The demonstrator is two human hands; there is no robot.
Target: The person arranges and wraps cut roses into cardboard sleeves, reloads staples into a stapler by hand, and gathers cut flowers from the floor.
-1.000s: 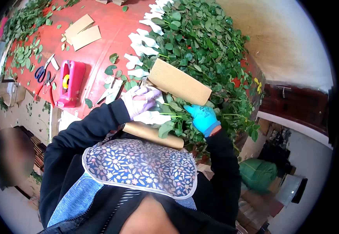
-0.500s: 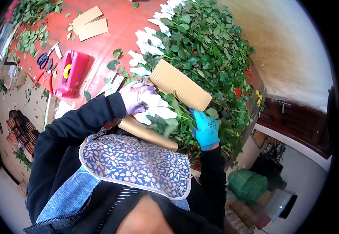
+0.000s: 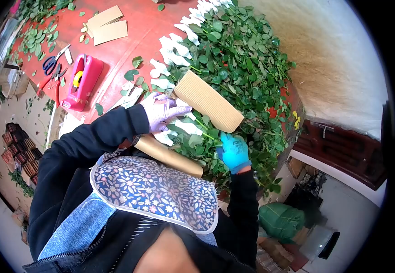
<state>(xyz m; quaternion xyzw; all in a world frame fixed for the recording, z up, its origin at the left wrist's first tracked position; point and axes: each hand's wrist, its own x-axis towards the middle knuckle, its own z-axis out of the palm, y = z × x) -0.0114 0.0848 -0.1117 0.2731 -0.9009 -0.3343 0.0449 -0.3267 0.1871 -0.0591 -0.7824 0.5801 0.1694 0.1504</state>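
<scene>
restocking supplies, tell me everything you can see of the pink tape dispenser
The dispenser has a long, bright pink body, seemingly plastic, with a yellow roll seated in its hollow. It rests on the red table near the edge, slanting in view, beside the pruners. Neither the left hand nor the right hand touches it. Any loose tape end is too small to tell.

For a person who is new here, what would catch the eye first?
Probably the bright pink tape dispenser on the red table, at upper left. Next, the mass of green leafy stems with white-covered heads, heaped toward upper right. The blue-gloved right hand stands out too, just below the corrugated cardboard.
</scene>
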